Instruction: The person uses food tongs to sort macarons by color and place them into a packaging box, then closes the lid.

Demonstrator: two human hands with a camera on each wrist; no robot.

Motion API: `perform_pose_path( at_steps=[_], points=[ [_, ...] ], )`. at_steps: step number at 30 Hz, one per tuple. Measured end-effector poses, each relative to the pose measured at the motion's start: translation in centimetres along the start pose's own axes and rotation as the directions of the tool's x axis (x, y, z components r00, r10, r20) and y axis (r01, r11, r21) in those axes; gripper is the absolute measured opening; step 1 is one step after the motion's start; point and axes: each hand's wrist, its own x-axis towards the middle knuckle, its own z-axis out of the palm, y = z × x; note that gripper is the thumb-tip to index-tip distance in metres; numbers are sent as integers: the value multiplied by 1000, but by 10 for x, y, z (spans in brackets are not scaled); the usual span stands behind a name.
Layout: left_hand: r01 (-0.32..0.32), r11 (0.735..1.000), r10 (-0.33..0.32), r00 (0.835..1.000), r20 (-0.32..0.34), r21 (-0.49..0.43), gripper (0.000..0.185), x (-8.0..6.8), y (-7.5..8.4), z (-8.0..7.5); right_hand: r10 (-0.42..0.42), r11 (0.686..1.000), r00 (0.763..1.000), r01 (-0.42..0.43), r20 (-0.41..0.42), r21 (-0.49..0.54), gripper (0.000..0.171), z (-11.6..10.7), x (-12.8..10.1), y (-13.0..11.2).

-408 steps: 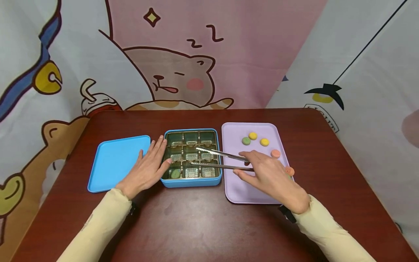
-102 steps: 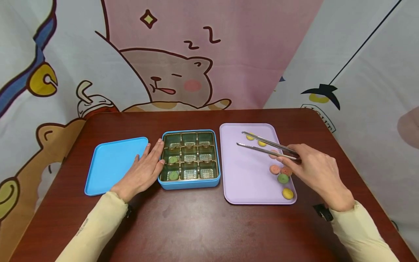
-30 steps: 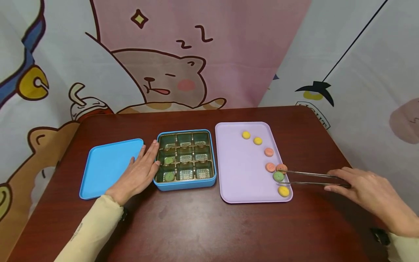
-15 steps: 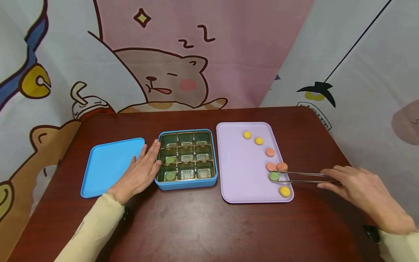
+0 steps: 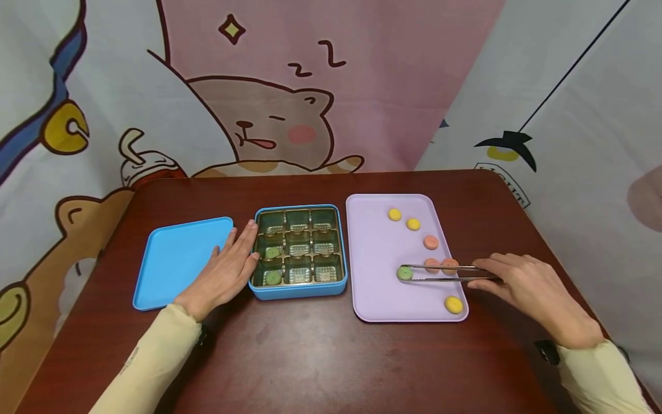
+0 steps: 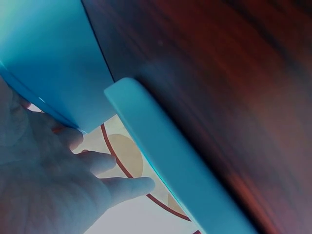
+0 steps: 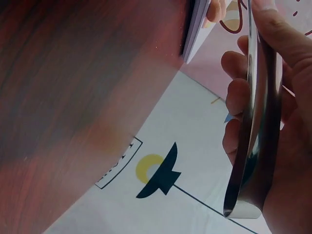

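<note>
In the head view, my left hand lies with straight fingers against the left side of a blue box. The box has a gold divided insert, with green macarons in the front-left and middle-left compartments. My right hand grips metal tongs near their rear end. Their tips hold a green macaron over the lilac tray; whether it touches the tray, I cannot tell. Seen from the right wrist, the tongs lie between thumb and curled fingers; their tips are out of that view.
A blue lid lies left of the box, partly behind my left hand. On the tray are pink macarons, two yellow ones at the back and another yellow macaron at the front-right corner. A patterned cloth hangs behind the table.
My right hand has moved left with the tongs, carrying the green macaron from beside the pink ones toward the tray's middle. A second green macaron has entered the box since the oldest frame.
</note>
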Motion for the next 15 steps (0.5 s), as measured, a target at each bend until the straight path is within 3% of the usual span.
perform_pose_path(
  at_steps=[9, 15],
  points=[
    [-5, 1000, 5, 1000, -2, 5, 65, 0, -2, 0, 60, 998, 997, -60, 52, -7, 46, -4, -2, -1],
    [-5, 1000, 5, 1000, -6, 0, 65, 1, -1, 1, 53, 999, 998, -53, 45, -1, 45, -3, -3, -2]
  ],
)
